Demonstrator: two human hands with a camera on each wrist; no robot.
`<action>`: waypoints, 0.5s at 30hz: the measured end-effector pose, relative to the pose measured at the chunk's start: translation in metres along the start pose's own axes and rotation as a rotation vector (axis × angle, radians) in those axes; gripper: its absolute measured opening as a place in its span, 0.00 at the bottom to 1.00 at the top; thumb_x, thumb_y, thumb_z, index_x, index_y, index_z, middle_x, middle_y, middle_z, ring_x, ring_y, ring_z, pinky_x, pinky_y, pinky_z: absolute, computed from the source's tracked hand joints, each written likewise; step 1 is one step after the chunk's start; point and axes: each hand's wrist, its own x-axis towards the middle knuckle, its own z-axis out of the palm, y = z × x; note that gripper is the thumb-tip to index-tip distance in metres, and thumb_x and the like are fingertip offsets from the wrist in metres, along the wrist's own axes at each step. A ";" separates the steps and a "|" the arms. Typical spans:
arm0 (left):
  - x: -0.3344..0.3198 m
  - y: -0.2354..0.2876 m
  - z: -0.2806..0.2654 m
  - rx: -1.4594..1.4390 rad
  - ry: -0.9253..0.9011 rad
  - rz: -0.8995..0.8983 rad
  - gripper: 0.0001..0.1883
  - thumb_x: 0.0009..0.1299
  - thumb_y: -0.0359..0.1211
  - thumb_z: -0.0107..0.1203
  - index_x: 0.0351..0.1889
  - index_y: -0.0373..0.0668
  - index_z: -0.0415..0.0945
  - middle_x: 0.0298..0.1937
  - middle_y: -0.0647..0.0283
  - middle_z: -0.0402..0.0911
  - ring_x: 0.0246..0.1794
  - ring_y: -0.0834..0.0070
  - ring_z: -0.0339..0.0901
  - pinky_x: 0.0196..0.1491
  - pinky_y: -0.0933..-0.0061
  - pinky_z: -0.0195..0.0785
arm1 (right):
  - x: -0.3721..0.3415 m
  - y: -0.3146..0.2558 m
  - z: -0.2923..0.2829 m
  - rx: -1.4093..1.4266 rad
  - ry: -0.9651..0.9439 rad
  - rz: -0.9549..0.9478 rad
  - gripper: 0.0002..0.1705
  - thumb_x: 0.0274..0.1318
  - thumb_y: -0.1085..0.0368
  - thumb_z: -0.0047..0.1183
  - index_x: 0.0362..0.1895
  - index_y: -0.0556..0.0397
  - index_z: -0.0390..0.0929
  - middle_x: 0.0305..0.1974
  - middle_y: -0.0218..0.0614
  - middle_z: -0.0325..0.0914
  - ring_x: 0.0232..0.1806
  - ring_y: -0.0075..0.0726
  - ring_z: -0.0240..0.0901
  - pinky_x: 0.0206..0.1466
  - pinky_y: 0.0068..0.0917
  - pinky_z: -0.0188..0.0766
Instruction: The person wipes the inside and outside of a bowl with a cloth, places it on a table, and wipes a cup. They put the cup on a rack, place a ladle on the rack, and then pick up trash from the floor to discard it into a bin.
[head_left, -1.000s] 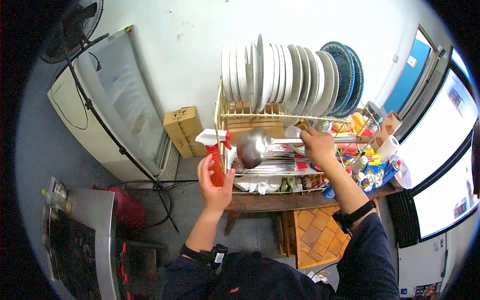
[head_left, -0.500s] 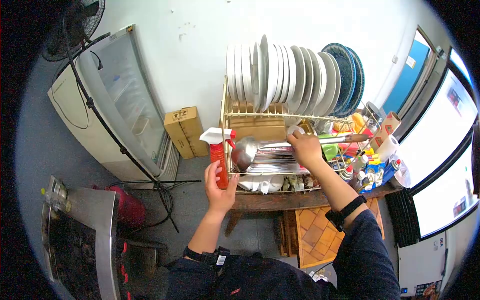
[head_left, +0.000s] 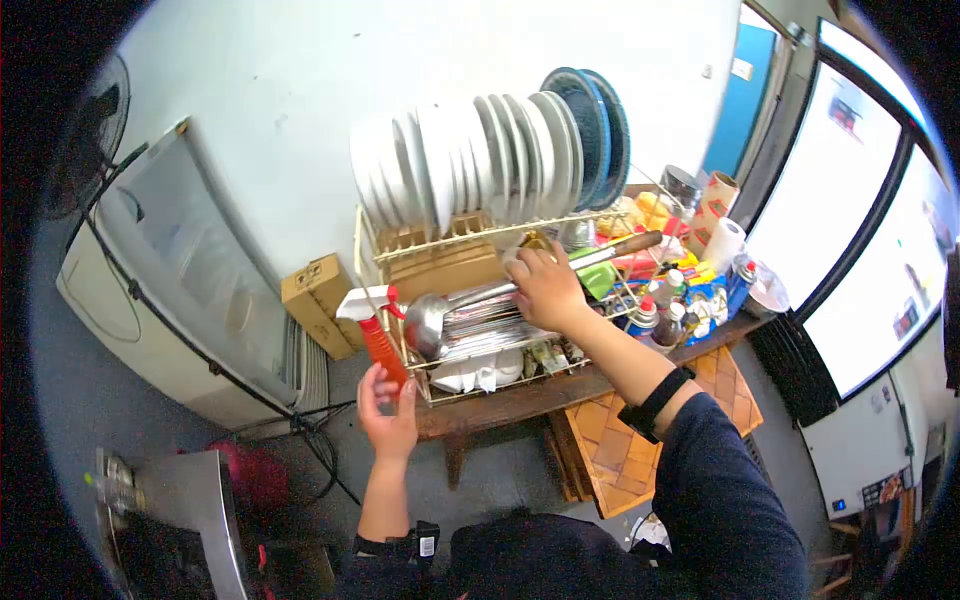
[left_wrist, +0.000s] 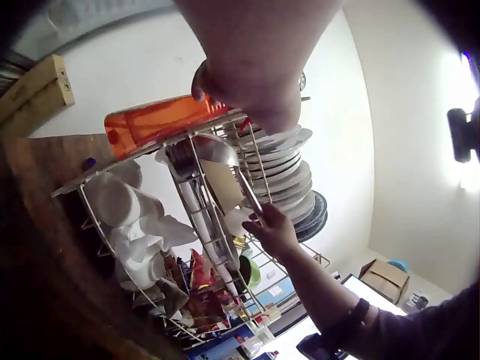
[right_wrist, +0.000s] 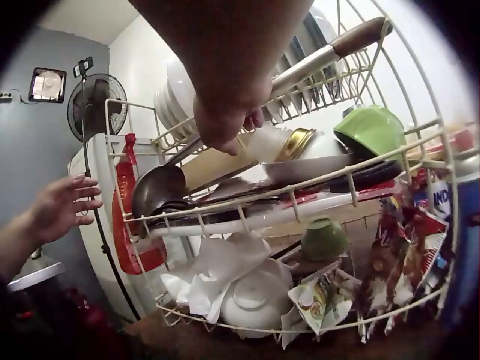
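Note:
My right hand (head_left: 545,288) grips the metal shaft of a large ladle (head_left: 427,328) with a wooden handle end. The ladle's bowl lies at the left end of the wire rack's middle tier, over a row of flatware; its handle slants up to the right. In the right wrist view the dark bowl (right_wrist: 159,189) sits just inside the rack's front rail. My left hand (head_left: 388,418) is raised with spread, loosely bent fingers, holding nothing. Close by it, at the rack's left end, stands a red spray bottle (head_left: 382,345) with a white head.
White plates (head_left: 450,165) and blue-patterned plates (head_left: 605,140) stand upright on the top tier of the rack (head_left: 480,238). A green bowl (right_wrist: 369,133) and jars sit along the middle tier. White bowls (right_wrist: 256,296) and packets fill the bottom. Spray cans (head_left: 643,318) stand right; a cardboard box (head_left: 322,305) is left.
My right hand has brought the ladle down and back into the middle tier, its bowl now lower over the flatware. The head view has turned right; my left hand stays beside the spray bottle.

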 end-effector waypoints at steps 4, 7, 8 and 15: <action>-0.008 0.010 -0.002 -0.063 -0.062 0.045 0.16 0.54 0.28 0.54 0.40 0.36 0.67 0.24 0.68 0.70 0.20 0.86 0.62 0.26 0.86 0.53 | -0.025 -0.007 -0.026 0.186 0.238 -0.042 0.22 0.32 0.66 0.50 0.39 0.50 0.67 0.41 0.42 0.63 0.41 0.43 0.61 0.44 0.42 0.56; -0.025 0.014 0.007 -0.100 -0.183 0.103 0.12 0.54 0.28 0.54 0.36 0.36 0.69 0.21 0.70 0.69 0.19 0.88 0.60 0.23 0.88 0.51 | -0.086 -0.026 -0.055 0.336 0.379 -0.071 0.19 0.32 0.66 0.48 0.37 0.48 0.67 0.40 0.43 0.64 0.37 0.43 0.64 0.35 0.40 0.61; -0.031 0.018 0.013 -0.076 -0.258 0.143 0.12 0.54 0.28 0.54 0.35 0.36 0.69 0.21 0.70 0.69 0.19 0.88 0.60 0.22 0.88 0.52 | -0.117 -0.030 -0.062 0.373 0.331 -0.065 0.16 0.33 0.65 0.48 0.35 0.48 0.68 0.37 0.42 0.65 0.35 0.43 0.64 0.33 0.37 0.62; -0.089 0.034 0.087 0.131 -1.227 -0.094 0.20 0.52 0.33 0.58 0.40 0.34 0.67 0.23 0.68 0.69 0.20 0.85 0.61 0.25 0.84 0.59 | -0.416 -0.058 -0.123 0.206 -0.013 0.860 0.12 0.39 0.55 0.49 0.20 0.50 0.73 0.27 0.35 0.68 0.29 0.42 0.66 0.30 0.36 0.64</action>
